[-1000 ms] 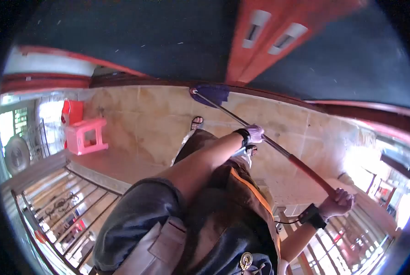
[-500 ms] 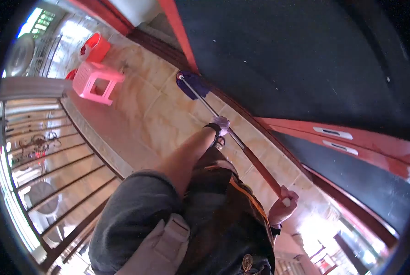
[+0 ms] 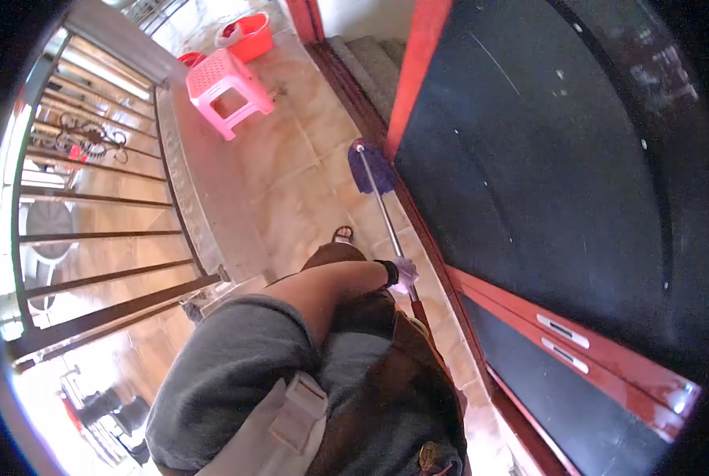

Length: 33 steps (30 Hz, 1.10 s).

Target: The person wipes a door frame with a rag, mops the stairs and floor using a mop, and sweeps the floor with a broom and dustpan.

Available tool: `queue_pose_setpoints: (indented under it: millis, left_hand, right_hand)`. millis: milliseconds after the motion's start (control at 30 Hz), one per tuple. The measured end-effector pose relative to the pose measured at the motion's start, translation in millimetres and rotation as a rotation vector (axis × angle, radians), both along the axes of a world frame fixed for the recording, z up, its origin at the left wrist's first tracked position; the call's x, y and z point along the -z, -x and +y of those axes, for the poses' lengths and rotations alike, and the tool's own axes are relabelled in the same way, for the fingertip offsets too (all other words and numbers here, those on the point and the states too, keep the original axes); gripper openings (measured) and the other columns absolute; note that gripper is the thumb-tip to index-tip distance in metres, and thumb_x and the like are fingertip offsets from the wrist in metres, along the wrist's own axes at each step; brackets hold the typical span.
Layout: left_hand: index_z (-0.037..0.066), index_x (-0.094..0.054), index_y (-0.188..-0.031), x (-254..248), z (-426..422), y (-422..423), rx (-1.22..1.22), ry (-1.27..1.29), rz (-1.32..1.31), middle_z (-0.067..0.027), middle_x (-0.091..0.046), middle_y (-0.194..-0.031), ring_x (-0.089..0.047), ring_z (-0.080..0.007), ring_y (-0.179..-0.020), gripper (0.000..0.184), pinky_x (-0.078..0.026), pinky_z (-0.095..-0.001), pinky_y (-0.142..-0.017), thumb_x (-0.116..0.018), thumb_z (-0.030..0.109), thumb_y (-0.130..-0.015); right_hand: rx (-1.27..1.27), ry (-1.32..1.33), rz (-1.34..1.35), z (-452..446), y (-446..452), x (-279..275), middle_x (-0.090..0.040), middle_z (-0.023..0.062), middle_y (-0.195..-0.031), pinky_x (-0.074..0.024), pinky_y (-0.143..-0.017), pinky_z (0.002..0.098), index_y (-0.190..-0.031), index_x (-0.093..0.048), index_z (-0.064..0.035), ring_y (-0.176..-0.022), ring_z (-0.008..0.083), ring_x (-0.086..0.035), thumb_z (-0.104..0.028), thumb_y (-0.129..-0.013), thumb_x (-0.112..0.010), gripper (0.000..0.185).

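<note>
One mop [image 3: 377, 170]: purple head on floor [image 3: 283, 174] by the black door [image 3: 521, 159]; sideways sweeping might snag it.
Left hand [image 3: 404, 275]: fingers wrapped around the pole [image 3: 383, 213].
Right hand: unseen, cannot tell.
Pink stool [image 3: 226, 79]: overreaching could knock it.

Dark metal railing [image 3: 116, 312]: harsh daylight glares behind the bars, washing out the far left.
Flat black door panel [image 3: 529, 182]: dim, with pale smudgy reflections at upper right.
Beige tiled floor [image 3: 287, 190]: softly lit, faint sheen, bleached white low and right of centre.
Shaggy purple mop head [image 3: 378, 176]: deep-toned, strands blurring together.
Lens rim: black rounded vignette, bowed straight lines, bluish fringing.
</note>
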<state>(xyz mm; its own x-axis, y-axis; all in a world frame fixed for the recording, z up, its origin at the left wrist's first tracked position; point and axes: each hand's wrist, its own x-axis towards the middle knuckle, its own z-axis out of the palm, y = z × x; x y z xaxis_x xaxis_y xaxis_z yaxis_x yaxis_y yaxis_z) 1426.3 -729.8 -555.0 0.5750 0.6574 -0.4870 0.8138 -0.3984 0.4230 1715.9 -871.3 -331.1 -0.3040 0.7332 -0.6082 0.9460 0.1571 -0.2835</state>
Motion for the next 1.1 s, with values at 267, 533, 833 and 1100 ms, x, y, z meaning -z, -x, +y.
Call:
queue_pose_setpoints:
  millis: [267, 533, 833, 1100]
  left_hand:
    - [0.009, -0.062, -0.081, -4, 62, 90, -0.363, -0.143, -0.129, -0.0114, -0.062, -0.090, -0.059, -0.0304, -0.090, 0.019, -0.051, -0.0446, -0.068, -0.060, 0.026, -0.073]
    - [0.013, -0.065, -0.095, 3, 133, 224, -0.405, 0.038, -0.062, -0.0066, -0.062, -0.097, -0.057, -0.0280, -0.100, 0.032, -0.050, -0.0425, -0.075, -0.064, 0.036, -0.072]
    - [0.009, -0.065, -0.093, -69, 151, 478, -0.947, -0.039, -0.050, -0.0134, -0.063, -0.097, -0.060, -0.0317, -0.092, 0.026, -0.051, -0.0419, -0.071, -0.054, 0.023, -0.073]
    - [0.011, -0.068, -0.088, -6, -54, 642, -1.805, 0.199, 0.071, -0.0100, -0.066, -0.092, -0.064, -0.0276, -0.085, 0.027, -0.050, -0.0382, -0.070, -0.053, 0.030, -0.077]
  right_hand:
    - [-0.216, -0.225, -0.050, 118, 113, -38, -0.061, 0.0155, -0.065, -0.0469, -0.050, 0.0428, -0.128, -0.041, -0.0125, -0.055, 0.0344, -0.060, -0.031, -0.080, -0.057, 0.054]
    - [-0.395, -0.444, 0.083, 190, 214, 32, -0.058, 0.0148, -0.058, -0.0445, -0.043, 0.0432, -0.135, -0.033, -0.0183, -0.046, 0.0329, -0.056, -0.036, -0.081, -0.058, 0.061]
    - [-0.466, -0.280, -0.077, 295, 490, -29, -0.059, 0.0197, -0.060, -0.0471, -0.050, 0.0472, -0.125, -0.040, -0.0050, -0.054, 0.0372, -0.058, -0.030, -0.083, -0.053, 0.051]
    - [-0.642, -0.513, 0.074, 390, 684, -53, -0.060, 0.0218, -0.068, -0.0469, -0.057, 0.0501, -0.092, -0.056, -0.0062, -0.065, 0.0394, -0.060, -0.027, -0.081, -0.050, 0.025]
